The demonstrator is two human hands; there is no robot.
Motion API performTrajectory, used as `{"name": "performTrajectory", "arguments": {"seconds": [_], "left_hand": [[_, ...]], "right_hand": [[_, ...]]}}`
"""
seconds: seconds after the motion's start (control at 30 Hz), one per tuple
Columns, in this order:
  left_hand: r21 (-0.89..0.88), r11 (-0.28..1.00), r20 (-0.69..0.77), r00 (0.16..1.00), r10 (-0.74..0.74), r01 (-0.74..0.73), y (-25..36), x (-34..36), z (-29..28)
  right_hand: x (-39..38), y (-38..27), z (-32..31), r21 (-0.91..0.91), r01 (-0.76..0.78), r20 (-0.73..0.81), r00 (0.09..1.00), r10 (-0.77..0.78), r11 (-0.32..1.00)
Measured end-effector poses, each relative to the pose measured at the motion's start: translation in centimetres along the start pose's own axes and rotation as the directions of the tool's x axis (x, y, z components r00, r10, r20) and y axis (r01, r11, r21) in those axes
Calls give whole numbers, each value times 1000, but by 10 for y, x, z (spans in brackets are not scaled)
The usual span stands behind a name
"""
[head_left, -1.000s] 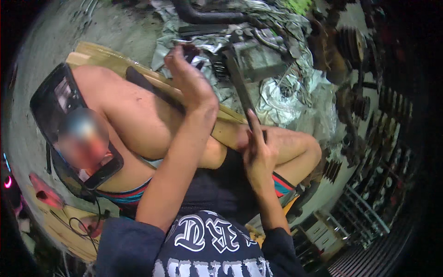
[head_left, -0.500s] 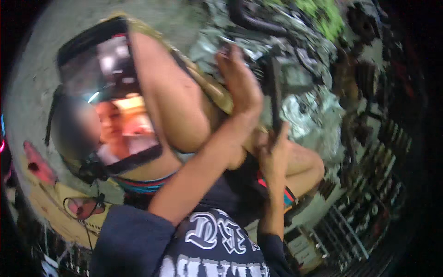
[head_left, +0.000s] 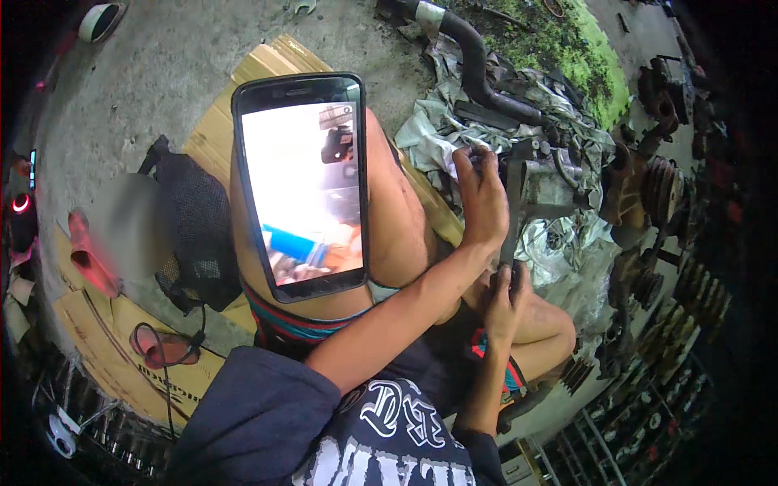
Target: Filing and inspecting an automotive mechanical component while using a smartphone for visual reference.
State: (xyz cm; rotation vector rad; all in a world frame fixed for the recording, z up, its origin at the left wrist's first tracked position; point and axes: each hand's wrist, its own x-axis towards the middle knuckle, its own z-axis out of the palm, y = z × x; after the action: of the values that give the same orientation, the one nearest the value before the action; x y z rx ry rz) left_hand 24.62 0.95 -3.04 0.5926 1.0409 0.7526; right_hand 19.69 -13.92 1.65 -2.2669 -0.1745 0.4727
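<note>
My right hand [head_left: 510, 300] is gripping a dark flat bar [head_left: 515, 190] by its six-o'clock end, so I should be guarding my left hand [head_left: 485, 204], at nine o'clock, hold unclear.

Black T-shirt [head_left: 344, 429], bold white blackletter print [head_left: 382, 409] with grey edging, short dark sleeves [head_left: 263, 405], dark shorts [head_left: 292, 347], red-and-teal striped hems [head_left: 328, 326]

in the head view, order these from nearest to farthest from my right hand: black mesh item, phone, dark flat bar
From the right hand, across the head view:
1. Dark flat bar: in its grip, extending up the picture
2. Phone: to the left
3. Black mesh item: farther left, beyond the phone
</note>
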Motion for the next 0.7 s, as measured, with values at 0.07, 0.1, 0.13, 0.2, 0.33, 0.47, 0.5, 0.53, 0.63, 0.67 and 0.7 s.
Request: {"name": "performTrajectory", "arguments": {"seconds": [0.07,0.1,0.13,0.2,0.33,0.47,0.5,0.53,0.63,0.67,0.7], "left_hand": [[-1,1000,-3,1000,7,-7,-1,-1,2],[44,999,-14,1000,7,-6,-2,3,1],[89,996,-20,1000,4,-2,1,3,1],[79,997,6,1000,-9,8,5,-2,1],[73,997,23,1000,-11,9,8,-1,-1],[88,996,52,999,14,-19,2,-3,-3],[109,993,59,998,31,-37,0,-3,-5],[134,990,65,998,25,-34,2,-3,-6],[267,962,141,990,24,-62,6,-8,-9],[382,906,193,974,115,-183,9,-10,-9],[387,901,199,972,125,-195,11,-13,-9]], "right_hand": [[3,0,-3,-26,-114,12,993,114,993],[5,0,-2,-53,-225,31,974,226,973],[8,-1,-1,-50,-232,18,972,233,971],[13,-2,4,-127,-122,-63,991,115,984],[15,14,2,131,-111,-12,993,114,985],[11,10,13,295,26,-107,994,6,955],[11,7,14,392,41,-114,993,4,919],[12,5,14,403,46,-131,991,8,914],[16,3,13,516,66,-161,987,21,854],[17,4,13,513,74,-166,986,14,855],[18,4,13,511,82,-169,986,7,856]]}}
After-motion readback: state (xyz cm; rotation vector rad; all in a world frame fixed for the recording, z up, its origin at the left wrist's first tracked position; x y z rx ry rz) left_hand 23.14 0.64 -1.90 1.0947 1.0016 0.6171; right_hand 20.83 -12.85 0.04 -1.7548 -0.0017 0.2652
